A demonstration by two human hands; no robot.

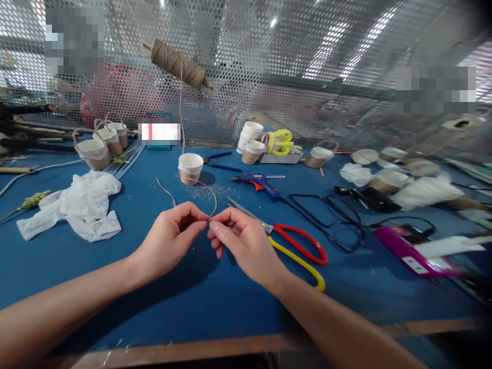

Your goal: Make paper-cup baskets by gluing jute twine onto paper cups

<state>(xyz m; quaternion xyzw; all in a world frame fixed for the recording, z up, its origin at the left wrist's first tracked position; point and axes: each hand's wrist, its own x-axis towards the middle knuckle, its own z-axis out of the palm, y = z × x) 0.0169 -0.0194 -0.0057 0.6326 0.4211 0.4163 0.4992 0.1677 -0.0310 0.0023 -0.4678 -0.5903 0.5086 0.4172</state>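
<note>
OK, fingers of my left hand (172,233) and right hand (244,236) both pinched on the twine (216,201), my side of the lined cup (191,165). Right of the cup: glue gun (265,185), scissors (278,228) closer in. Left of it: white cloth (85,201).

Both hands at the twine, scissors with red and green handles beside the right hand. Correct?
Not green: the head view shows red-and-yellow-handled scissors, beside the right hand; it and the left hand are at the twine.
</note>
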